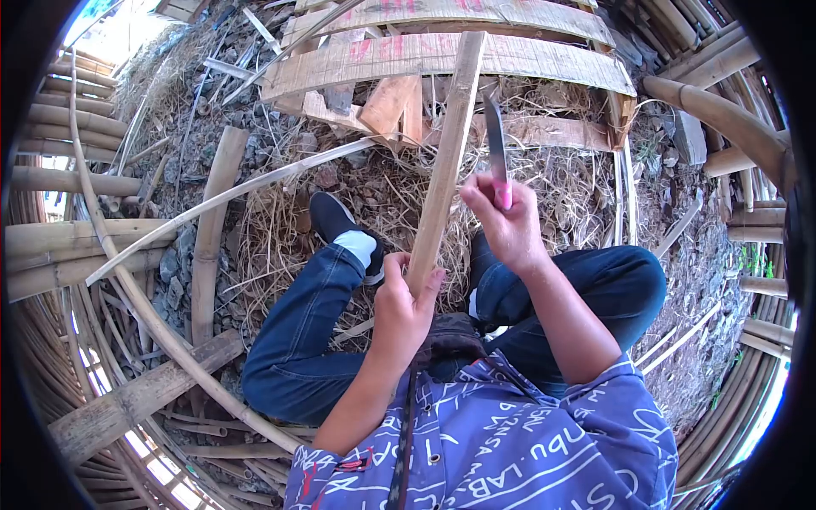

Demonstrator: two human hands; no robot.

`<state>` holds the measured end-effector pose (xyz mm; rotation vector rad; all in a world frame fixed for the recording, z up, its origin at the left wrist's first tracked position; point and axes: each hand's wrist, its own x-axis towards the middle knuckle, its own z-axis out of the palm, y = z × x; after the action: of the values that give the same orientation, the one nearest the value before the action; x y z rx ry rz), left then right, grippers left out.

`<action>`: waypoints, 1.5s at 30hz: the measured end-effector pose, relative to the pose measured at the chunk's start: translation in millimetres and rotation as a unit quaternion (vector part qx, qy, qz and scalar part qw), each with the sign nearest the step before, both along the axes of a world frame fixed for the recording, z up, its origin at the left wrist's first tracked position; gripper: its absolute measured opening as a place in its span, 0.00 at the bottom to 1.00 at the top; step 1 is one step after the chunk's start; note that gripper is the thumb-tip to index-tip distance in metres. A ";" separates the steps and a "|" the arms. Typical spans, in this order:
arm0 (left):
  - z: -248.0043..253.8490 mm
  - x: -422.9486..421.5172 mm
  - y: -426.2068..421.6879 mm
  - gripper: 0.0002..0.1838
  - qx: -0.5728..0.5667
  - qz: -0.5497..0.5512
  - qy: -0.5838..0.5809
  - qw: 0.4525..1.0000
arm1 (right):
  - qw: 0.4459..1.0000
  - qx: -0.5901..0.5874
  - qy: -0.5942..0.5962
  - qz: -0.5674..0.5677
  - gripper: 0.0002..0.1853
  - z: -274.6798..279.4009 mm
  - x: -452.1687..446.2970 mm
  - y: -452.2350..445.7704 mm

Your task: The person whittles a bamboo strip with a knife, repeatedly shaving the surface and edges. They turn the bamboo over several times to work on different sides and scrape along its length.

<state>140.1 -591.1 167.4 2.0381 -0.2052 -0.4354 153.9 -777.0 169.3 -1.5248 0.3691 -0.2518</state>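
My left hand [406,297] is wrapped round the lower end of a long, flat bamboo strip [449,161], which slants up and away from me across the middle of the view. To its right, my right hand [506,217] grips the pink handle of a knife [495,140]. The dark, curved blade points up and away, beside the strip, with a narrow space between them. The strip's far end overlaps a pale wooden plank [544,61] of a pallet-like frame.
Bamboo poles [81,234] are stacked on the left, with others [722,127] at the right. A thin, curved strip [246,189] crosses the left side. Straw and shavings [280,225] cover the stony ground round my bent legs. A loose pole [217,212] lies left of my leg.
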 end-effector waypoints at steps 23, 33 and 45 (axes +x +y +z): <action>-9.1 6.5 -3.7 0.22 0.025 -0.015 -0.011 1.000 | 0.935 -0.334 0.121 0.007 0.30 32.4 34.2 -57.0; -21.7 1.2 3.5 0.19 0.039 -0.041 0.030 0.998 | 0.815 -0.573 0.065 0.055 0.29 2.1 73.3 -104.9; -16.1 3.4 0.5 0.19 0.047 -0.030 -0.006 0.998 | 0.737 -0.676 -0.005 0.024 0.26 -11.9 80.4 -114.1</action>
<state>143.5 -590.6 151.3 2.1317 -0.2585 -0.4787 234.3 -891.1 157.4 -2.9753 0.0788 -0.5509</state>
